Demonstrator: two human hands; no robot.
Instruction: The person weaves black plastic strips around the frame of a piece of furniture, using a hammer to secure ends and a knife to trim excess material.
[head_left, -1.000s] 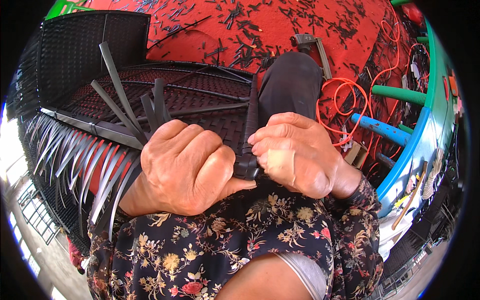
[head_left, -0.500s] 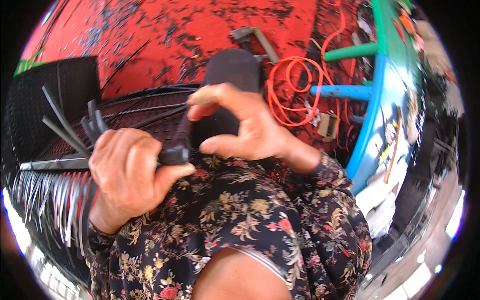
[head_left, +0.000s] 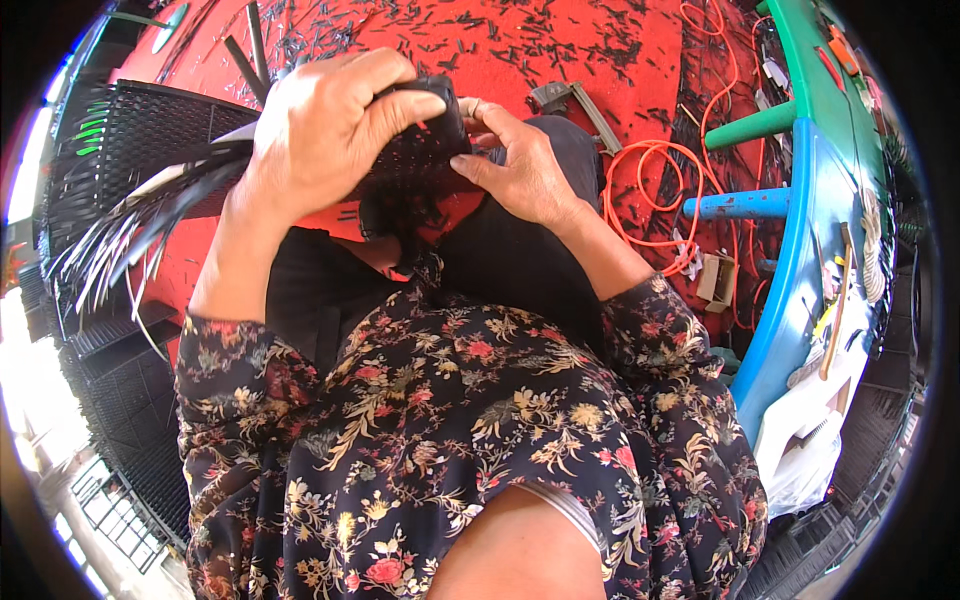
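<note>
- Head view: the person's left hand [head_left: 318,140], left of the orange hose [head_left: 608,190], was closed firmly on the end of a black woven piece [head_left: 418,152], thumb laid over its edge.
- The right hand [head_left: 522,168], nearer the orange hose on its left, curved thumb and fingers at the piece's other side; whether it pinched or only touched, I could not tell.
- The woven piece sat raised, well left of the orange hose; loose strips [head_left: 130,220] fanned out farther left.
- A grey tool [head_left: 597,118] lay just beyond the orange hose.
- Right of the orange hose stood a small cardboard box [head_left: 716,281] and a blue-and-green table [head_left: 776,325].
</note>
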